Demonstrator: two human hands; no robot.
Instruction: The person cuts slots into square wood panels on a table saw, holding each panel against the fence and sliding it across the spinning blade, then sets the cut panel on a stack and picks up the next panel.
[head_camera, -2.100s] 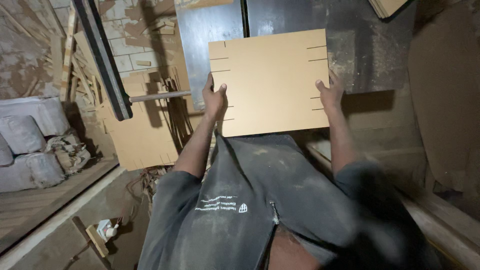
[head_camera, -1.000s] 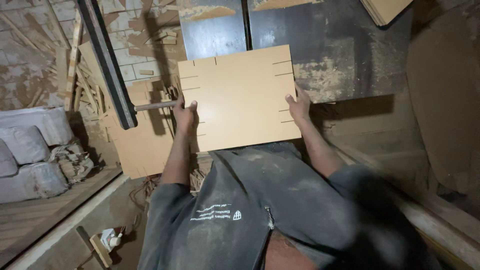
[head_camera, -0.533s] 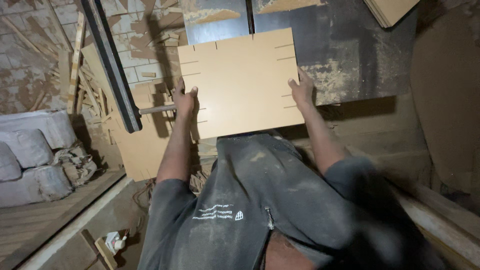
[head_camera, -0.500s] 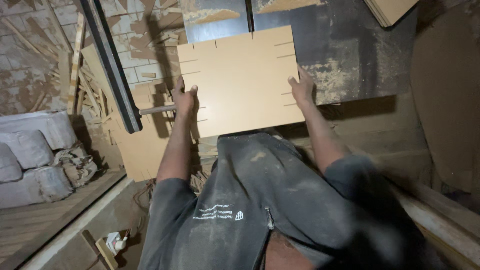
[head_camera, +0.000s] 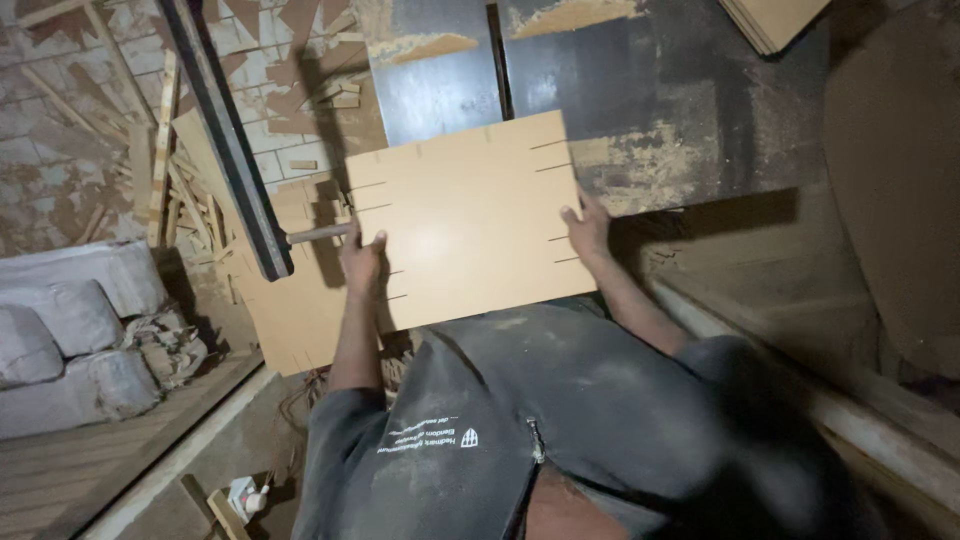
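In the head view, a flat rectangular tan fibreboard panel with short slots cut into its side edges (head_camera: 470, 220) lies on the dark metal saw tabletop (head_camera: 660, 90), its far edge near the thin blade slot in the tabletop (head_camera: 494, 55). The left hand (head_camera: 362, 262) clasps the panel's left edge, fingers curled over it, and the right hand (head_camera: 588, 225) presses on the right edge with its fingers spread; each grip is closed on the panel. The risk, as I judge it, lies in uneven pressure: if one hand leads, the panel could twist against the slot line and bind or jump. Loose sawdust on the tabletop could let it skid. Fingers sit close to the slotted edges, so a slip could carry them toward the blade line.
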